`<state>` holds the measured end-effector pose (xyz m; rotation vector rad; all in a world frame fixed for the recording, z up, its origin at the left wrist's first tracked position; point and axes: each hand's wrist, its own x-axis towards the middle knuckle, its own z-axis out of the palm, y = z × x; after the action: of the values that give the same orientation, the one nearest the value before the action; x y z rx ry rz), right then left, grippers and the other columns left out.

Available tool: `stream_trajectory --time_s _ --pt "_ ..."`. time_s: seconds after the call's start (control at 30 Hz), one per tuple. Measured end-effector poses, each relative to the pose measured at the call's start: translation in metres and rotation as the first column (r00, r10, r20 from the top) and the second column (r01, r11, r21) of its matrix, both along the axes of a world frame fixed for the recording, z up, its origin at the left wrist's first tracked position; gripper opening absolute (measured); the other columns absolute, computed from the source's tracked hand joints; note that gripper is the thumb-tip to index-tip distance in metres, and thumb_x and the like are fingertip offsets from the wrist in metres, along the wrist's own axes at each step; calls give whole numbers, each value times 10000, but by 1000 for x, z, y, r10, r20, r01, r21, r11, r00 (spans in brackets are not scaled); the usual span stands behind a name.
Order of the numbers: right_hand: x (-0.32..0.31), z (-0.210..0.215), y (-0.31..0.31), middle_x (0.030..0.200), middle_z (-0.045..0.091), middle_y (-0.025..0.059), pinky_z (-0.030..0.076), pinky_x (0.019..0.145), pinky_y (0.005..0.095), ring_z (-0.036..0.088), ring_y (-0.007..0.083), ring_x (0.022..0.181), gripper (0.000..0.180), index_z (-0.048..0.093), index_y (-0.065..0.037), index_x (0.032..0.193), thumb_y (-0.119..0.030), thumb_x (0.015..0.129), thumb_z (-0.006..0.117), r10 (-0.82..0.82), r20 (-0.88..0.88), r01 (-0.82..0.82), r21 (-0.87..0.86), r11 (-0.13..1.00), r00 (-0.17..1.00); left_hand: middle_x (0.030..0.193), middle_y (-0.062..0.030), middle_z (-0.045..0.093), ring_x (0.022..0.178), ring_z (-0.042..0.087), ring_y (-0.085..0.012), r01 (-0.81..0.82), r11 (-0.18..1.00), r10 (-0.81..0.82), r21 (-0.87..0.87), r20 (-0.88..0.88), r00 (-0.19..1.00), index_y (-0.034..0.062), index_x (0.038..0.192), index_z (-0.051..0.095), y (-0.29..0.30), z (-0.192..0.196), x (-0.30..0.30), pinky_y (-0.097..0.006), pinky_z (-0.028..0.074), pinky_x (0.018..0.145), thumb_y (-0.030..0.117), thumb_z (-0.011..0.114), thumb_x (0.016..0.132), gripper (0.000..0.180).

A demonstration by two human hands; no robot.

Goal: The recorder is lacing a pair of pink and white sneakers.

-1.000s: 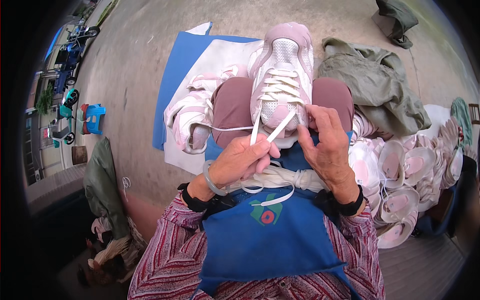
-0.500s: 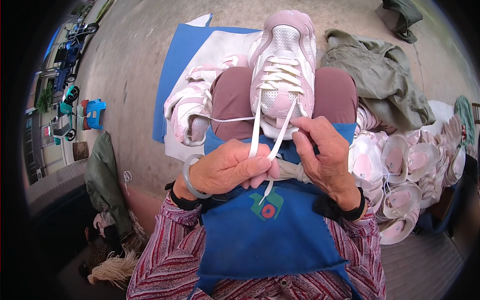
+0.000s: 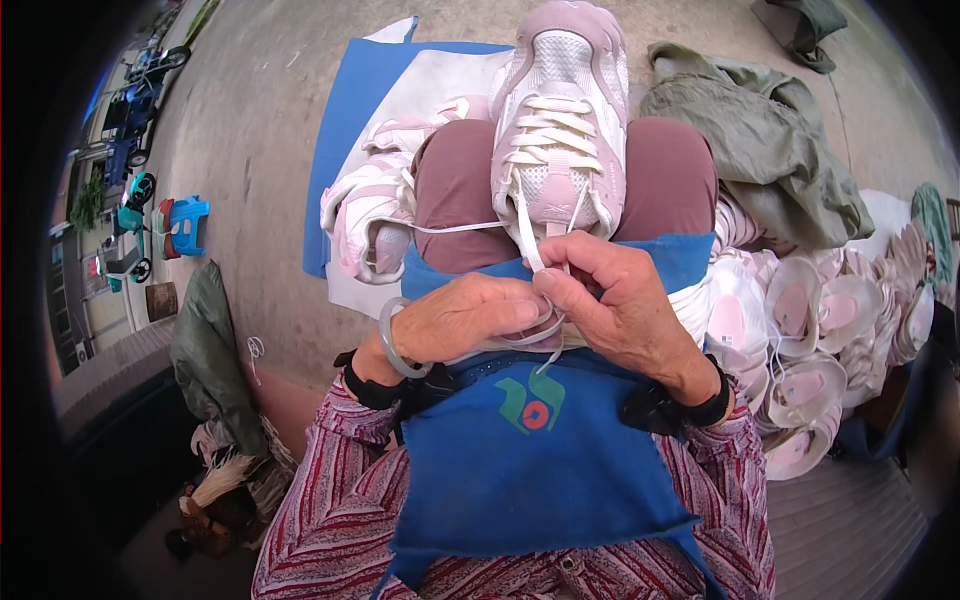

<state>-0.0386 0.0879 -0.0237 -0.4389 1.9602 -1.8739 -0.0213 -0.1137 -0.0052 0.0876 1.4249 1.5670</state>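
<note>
Fingers of the right hand (image 3: 630, 305) pinched a white lace (image 3: 527, 232) — having just moved in beside the left hand (image 3: 460, 318), whose fingers curled around lace — putting both hands on the pink-and-white shoe's (image 3: 562, 75) lacing, between the knees (image 3: 672, 180).

- pink-and-white sneaker (image 3: 560, 130) sitting between the person's knees (image 3: 668, 180), toe pointing away
- right hand (image 3: 622, 305) pinching a white lace (image 3: 526, 225), left hand (image 3: 455, 320) just beside it, though its grip's kinda hard to make out
- blue apron (image 3: 540, 490) down the front, pile of pale shoes (image 3: 800, 385) off right
</note>
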Motion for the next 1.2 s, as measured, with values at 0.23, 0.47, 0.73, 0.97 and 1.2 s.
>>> stream_trajectory --time_s 0.23,0.47,0.73,0.97,1.2 --pt "-12 -6 21 837 581 72 437 518 245 544 108 580 140 620 -11 977 12 840 618 -371 -344 440 149 885 862 774 -20 613 709 572 -79 -435 870 306 -231 -438 845 7 952 615 -19 7 -24 -219 489 661 259 500 987 279" --pt "-21 -13 39 778 588 34 419 519 228 509 73 575 110 631 -1 953 15 849 598 -447 -179 476 175 862 876 723 -10 610 642 565 -57 -533 816 402 -224 -443 802 20 941 606 -28 -1 -28 -192 488 603 217 559 960 203" --pt "-28 -13 31 747 567 57 418 533 246 507 110 570 105 639 5 916 12 811 639 -374 -329 455 217 864 867 752 -9 618 647 570 -53 -598 775 404 -204 -569 717 16 946 610 -15 0 -35 -201 497 595 167 580 941 153" --pt "-43 -11 18 777 588 114 456 561 323 560 246 588 127 653 -31 920 -44 794 641 -154 -624 454 355 817 766 816 -48 633 618 579 -92 -625 760 99 -181 -917 386 0 998 639 -2 -8 -55 -222 474 554 31 646 853 149" --pt "-57 -1 39 704 589 107 458 572 315 571 225 599 82 664 -11 852 -60 810 613 -180 -482 393 390 833 858 824 -75 646 609 586 -117 -576 794 -36 -194 -961 273 -5 978 660 -4 -8 -59 -231 465 555 5 647 835 144"
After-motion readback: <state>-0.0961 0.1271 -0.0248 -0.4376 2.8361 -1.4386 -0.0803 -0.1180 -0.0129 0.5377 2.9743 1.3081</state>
